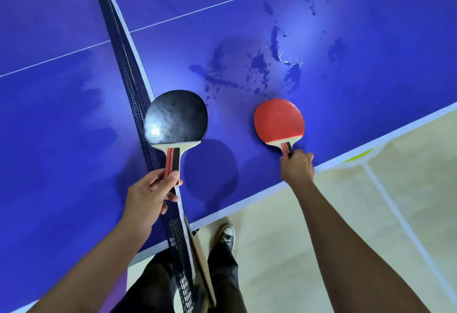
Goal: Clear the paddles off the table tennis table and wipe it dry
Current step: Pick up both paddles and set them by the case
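Two hands [146, 196] [296, 168], two paddles [176, 117] [279, 121], one wet table [346, 70]

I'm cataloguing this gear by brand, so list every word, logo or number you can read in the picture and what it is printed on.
None can be read.
Black-rubber wooden paddle in the left hand: no print visible.
Red-rubber wooden paddle gripped by the right hand: blank.
Blue table tennis table: only white lines.
Dark canvas shoe: no legible marking.
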`<state>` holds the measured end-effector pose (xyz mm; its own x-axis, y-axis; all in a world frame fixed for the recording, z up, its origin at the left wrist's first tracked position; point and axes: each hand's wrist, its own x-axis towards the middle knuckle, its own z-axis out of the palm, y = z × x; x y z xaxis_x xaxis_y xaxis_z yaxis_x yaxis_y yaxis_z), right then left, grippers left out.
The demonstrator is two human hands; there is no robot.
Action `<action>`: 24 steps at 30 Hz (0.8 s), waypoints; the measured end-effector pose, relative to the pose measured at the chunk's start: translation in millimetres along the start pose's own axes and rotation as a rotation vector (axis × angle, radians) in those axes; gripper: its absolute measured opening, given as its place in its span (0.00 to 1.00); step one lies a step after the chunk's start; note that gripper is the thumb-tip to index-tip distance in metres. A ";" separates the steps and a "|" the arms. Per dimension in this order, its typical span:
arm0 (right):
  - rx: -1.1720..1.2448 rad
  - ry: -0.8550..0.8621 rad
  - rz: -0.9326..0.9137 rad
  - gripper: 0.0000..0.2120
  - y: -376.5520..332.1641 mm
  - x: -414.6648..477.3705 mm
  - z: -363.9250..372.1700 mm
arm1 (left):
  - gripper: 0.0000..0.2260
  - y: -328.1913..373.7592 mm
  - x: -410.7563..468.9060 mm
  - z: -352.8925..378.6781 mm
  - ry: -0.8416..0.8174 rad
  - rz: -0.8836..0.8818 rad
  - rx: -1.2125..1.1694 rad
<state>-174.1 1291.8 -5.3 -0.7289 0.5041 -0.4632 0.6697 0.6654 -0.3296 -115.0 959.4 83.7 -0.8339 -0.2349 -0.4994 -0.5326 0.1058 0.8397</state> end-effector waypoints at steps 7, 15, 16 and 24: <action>0.361 -0.058 0.013 0.17 -26.7 -49.4 4.8 | 0.07 3.0 -11.5 -22.4 0.106 -0.019 -0.074; 0.340 -0.088 -0.299 0.12 -83.6 -131.3 22.7 | 0.07 -6.4 -34.6 -79.6 0.280 0.009 -0.178; 0.345 -0.095 -0.332 0.11 -92.0 -141.7 26.0 | 0.07 -8.0 -39.5 -88.1 0.297 0.012 -0.189; 0.315 -0.191 -0.572 0.10 -165.4 -244.0 75.9 | 0.09 -41.5 -99.0 -191.1 0.427 0.022 -0.319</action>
<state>-96.2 1017.0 99.8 -0.9622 -0.0045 -0.2723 0.2169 0.5916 -0.7765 17.3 793.6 139.0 -0.6757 -0.6155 -0.4057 -0.3899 -0.1687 0.9053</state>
